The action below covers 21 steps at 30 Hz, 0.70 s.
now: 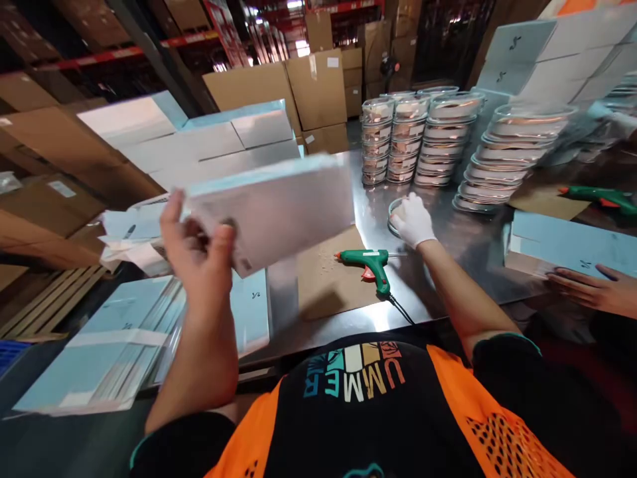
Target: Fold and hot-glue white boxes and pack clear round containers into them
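My bare left hand (202, 245) grips one end of a long white box (288, 206), raised above the table and blurred by motion; its top edge is pale blue. On my right hand (413, 221) is a white glove. Its fingers are closed at the rim of a low, round, clear-rimmed container (393, 218) on the metal table, partly covered by the hand. Between my hands, a green glue gun (368, 260) with a red trigger lies across a brown cardboard sheet (328, 285), its tip pointing left.
Stacks of round clear-rimmed containers (450, 139) stand at the table's back. White boxes (223, 143) are piled at back left, flat blue-white cartons (114, 345) at front left. A co-worker's hand (597, 285) rests on a box at right, near another green glue gun (602, 196).
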Motion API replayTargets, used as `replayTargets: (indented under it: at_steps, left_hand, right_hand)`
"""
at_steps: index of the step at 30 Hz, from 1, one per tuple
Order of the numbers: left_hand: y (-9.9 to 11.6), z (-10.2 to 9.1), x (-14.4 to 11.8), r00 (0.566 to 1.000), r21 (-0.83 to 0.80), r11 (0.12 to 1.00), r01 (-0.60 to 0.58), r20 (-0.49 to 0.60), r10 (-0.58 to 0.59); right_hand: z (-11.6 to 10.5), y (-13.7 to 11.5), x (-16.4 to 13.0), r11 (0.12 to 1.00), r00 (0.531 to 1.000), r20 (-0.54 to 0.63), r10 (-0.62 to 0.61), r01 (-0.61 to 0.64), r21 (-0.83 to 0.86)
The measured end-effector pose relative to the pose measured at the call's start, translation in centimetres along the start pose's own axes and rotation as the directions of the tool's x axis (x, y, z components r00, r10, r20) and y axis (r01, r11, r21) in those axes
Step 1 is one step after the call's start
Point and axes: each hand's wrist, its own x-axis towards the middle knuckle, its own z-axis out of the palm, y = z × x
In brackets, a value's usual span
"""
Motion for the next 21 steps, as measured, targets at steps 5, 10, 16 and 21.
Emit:
replayTargets:
  at_steps: [5, 10, 16, 21]
  left_hand:
    - [-5.8, -0.2, -4.6, 0.888, -0.254, 0.863, 0.437, -0.030, -0.458]
    - [-9.9, 0.4, -11.2, 0.817, 0.020, 0.826, 0.564, 0.132, -0.561]
    - [-11.5, 1.4, -14.9, 0.769, 0.021, 0.788, 0.615, 0.204, -0.606]
    - [-10.9, 3.3, -18.3, 0.650, -0.028, 0.706, 0.708, 0.415, -0.636]
  right_hand:
    - [1.4, 6.1, -1.1, 0.991, 0.986, -0.105, 0.130, -0.131, -0.003]
    - [-1.9, 3.0, -0.6, 0.992, 0.966, -0.245, 0.080, -0.052, 0.116]
    - [-11.9, -7.6, -3.1, 0.852, 0.910, -0.123, -0.395, 0.414, 0.321]
    - [-10.4, -14.7, -6.3, 0.757, 0.770, 0.097, -0.631, 0.583, 0.294]
